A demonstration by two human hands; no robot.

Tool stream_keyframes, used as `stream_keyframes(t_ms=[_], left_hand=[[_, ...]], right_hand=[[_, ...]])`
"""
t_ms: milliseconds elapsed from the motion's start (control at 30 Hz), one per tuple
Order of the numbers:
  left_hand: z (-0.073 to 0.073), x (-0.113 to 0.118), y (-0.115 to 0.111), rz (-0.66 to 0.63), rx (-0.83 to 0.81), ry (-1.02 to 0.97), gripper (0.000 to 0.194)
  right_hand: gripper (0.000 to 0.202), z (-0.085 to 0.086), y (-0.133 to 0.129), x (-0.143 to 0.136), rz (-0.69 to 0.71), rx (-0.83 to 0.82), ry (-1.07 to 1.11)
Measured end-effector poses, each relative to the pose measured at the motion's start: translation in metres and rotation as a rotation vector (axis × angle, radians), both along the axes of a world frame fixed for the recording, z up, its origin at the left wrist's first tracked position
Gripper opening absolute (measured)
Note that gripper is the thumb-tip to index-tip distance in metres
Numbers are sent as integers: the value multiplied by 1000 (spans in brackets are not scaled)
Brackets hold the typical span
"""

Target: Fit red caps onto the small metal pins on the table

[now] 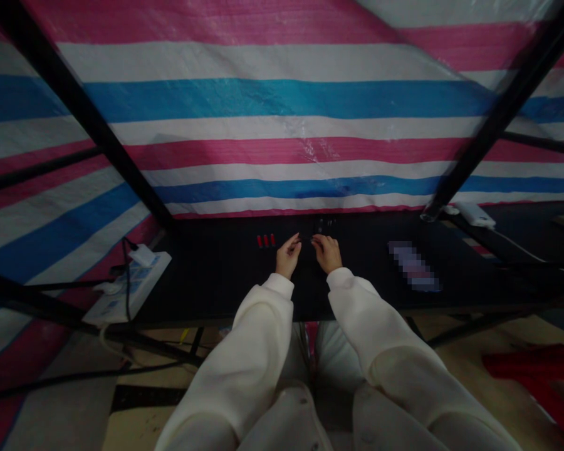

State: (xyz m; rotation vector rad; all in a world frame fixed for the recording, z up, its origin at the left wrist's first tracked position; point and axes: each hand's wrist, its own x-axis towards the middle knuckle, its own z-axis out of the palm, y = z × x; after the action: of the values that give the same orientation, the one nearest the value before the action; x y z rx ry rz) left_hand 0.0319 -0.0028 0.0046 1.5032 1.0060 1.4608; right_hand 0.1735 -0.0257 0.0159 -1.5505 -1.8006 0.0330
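My left hand (288,255) is over the black table (216,282), its thumb and fingertips pressed together around something small and dark that I cannot make out. Just right of it, my right hand (328,252) is also closed in a pinch, and whatever lies between its fingertips is too small to name. A narrow gap separates the two hands. Several red sticks (266,240) lie side by side to the left of my left hand. Behind my right hand are a few tiny shiny pieces (321,229) on the tabletop.
A white power strip (143,282) with plugs and cables lies at the table's left end. To the right are a blurred-out phone-like object (413,266) and a white adapter (475,215) with a cable. Black frame posts stand before a striped sheet (282,97).
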Motion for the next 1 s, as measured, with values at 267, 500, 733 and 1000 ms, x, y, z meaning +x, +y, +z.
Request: stream_keyframes(t_ms=[267,500,733,1000], left_hand=[[29,1,2,107,78,33,24],[54,6,11,-68,45,109,21],[65,4,14,-128,93,248,20],[71,3,11,-167,75,279,21]], right_hand=[[32,-3,2,2,-38,91,105],[35,-3,0,3,-101,142,247],[37,-5,0,6,-95,180,292],[36,-5,-1,6,-81,213,310]])
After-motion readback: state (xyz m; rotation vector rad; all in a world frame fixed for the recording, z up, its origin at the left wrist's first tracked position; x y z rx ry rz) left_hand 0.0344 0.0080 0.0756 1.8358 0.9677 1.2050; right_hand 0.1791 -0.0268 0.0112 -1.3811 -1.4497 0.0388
